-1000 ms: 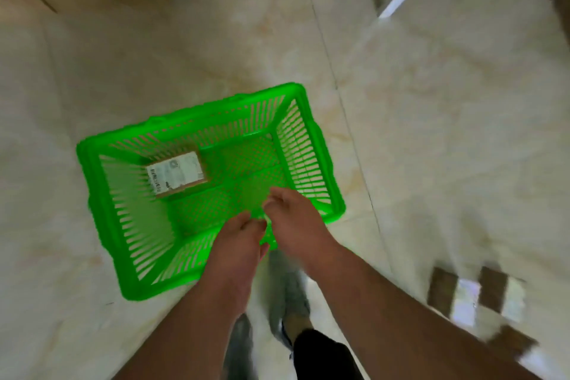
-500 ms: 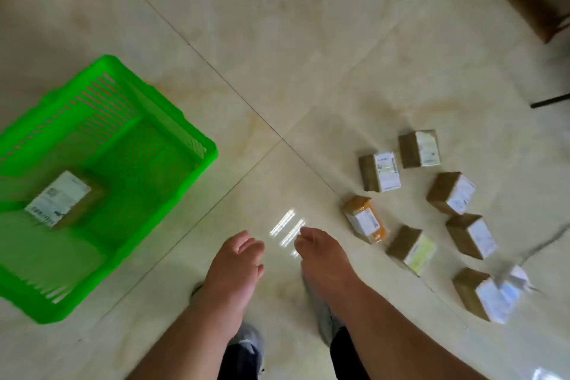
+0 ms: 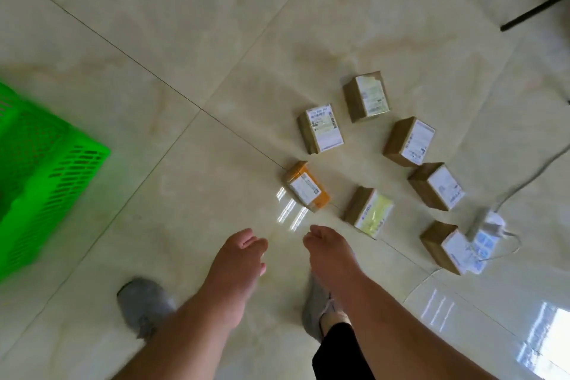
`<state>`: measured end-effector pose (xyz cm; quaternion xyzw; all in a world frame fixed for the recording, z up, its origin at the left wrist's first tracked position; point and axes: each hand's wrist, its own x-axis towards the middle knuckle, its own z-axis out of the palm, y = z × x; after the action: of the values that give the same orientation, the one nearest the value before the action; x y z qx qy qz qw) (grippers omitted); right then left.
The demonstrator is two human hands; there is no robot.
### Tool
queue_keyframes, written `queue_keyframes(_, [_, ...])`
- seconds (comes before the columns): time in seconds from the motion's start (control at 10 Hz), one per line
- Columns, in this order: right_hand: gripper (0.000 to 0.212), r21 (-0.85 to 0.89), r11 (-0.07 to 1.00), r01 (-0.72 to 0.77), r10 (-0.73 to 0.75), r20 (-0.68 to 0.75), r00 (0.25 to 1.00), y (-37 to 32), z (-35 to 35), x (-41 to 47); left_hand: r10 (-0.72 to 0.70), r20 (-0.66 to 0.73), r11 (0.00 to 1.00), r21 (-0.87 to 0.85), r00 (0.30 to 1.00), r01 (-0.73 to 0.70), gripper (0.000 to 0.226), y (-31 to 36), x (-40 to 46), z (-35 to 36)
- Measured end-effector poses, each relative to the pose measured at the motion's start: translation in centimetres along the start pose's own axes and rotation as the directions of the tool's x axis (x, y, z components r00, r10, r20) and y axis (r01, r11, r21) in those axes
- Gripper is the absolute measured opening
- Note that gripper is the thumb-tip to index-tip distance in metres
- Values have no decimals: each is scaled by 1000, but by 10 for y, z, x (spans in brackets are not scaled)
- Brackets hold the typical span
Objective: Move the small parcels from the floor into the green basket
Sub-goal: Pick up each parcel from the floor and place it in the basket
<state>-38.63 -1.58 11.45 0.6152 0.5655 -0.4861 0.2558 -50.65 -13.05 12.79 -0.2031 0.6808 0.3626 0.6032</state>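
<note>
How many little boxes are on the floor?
7: orange-taped parcel, yellow-label parcel, two behind, three down the right. More may lie outside the view.

Soft daylight, floor (image 3: 185, 40) glare, motion-blurred edges

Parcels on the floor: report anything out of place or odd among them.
One thing stands out: a white power adapter with its cable lies against the nearest-right parcel, seemingly resting on its label. It is no parcel and could snag a pickup. The other six parcels lie loosely scattered and look intact.
</note>
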Motion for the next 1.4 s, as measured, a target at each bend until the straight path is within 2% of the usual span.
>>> queue_keyframes(0.1, [36, 15, 1000, -10, 11, -44, 999, 18, -31, 21, 21, 19, 998, 53, 1000, -22, 28, -4, 3, 43])
queue_keyframes(0.2, [36, 22, 1000, -18, 18, -29, 999, 34, -61, 42, -29, -3, 999, 45, 1000, 29, 31, -5, 19, 85])
queue_keyframes(0.3, [36, -63, 998, 8, -6, 34, 999, 51, -87, 66, -3, -44, 999, 51, 999, 5, 28, -5, 36, 116])
queue_keyframes(0.4, [35, -99, 994, 40, -36, 33, 999, 63, -107, 96, 4, -86, 999, 49, 996, 1, 48, -3, 56, 146])
queue_keyframes(0.6, [53, -113, 989, 93, -87, 53, 995, 66, -110, 170, -42, -145, 999, -5, 988, 42, 69, -1, 117, 179])
queue_keyframes(0.7, [56, -141, 980, 140, -131, 68, 989, 59, -93, 208, -44, -207, 999, -6, 977, 44, 62, -5, 154, 185])
queue_keyframes(0.8, [55, -188, 962, 197, -178, 115, 977, 52, -76, 236, -45, -218, 998, -42, 975, 36, 44, -12, 188, 185])
queue_keyframes(0.9, [23, -260, 932, 252, -220, 149, 964, 49, -64, 249, 7, -150, 997, -70, 989, -18, 33, -19, 210, 183])
queue_keyframes(1.0, [21, -280, 917, 285, -254, 141, 957, 48, -61, 243, 57, -110, 996, -65, 992, -65, 37, -22, 210, 174])
queue_keyframes(1.1, [28, -301, 900, 316, -283, 148, 948, 43, -61, 217, 118, -75, 992, -28, 990, -120, 40, -21, 182, 156])
queue_keyframes(1.2, [32, -281, 893, 350, -320, 149, 936, 24, -61, 175, 166, -47, 984, -65, 985, -169, 45, -14, 140, 130])
queue_keyframes(1.4, [27, -328, 820, 468, -416, 221, 882, -43, -48, 87, 254, -91, 957, -121, 963, -264, 43, 14, 50, 63])
